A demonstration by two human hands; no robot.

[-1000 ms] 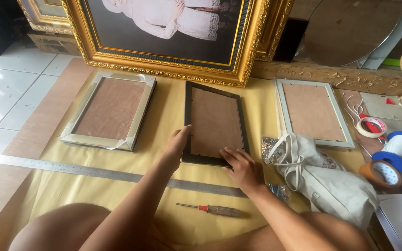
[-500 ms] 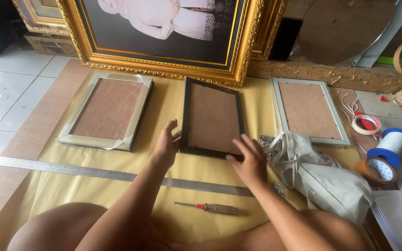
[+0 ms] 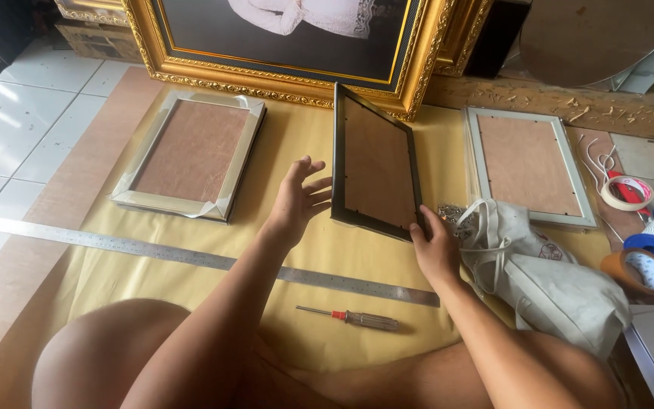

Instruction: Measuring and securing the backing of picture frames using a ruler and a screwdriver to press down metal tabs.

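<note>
Floor: you sit on white tiles with a yellow sheet spread over a brown board, your bare knees at 6 o'clock
Back wall: a large gilt-framed picture leans at 12 o'clock, with a second gilt frame just behind its right edge
Far left: a long steel ruler lies across the sheet from 9 o'clock toward the centre, running under your left forearm
Silver frame: a silver frame lies face down at 10 o'clock, brown backing board up, well apart from both hands
Left hand: your left hand hovers just left of centre, fingers spread wide, palm turned to the dark frame, holding nothing; whether the fingertips touch the frame's edge you cannot tell
Dark frame: the black frame stands tilted up on its lower edge at the centre, brown backing toward you, top corner near the gilt picture
Right hand: your right hand grips the black frame's lower right corner, fingers closed round the edge
Screwdriver: a red-handled screwdriver lies on the sheet at 6 o'clock, just below the ruler, untouched
Cloth bag: a pale drawstring bag slumps at 4 o'clock, just beside your right wrist
White frame: a white frame lies face down at 2 o'clock, past the bag
Far right: tape rolls and a blue-rimmed spool sit at 3 o'clock
</note>
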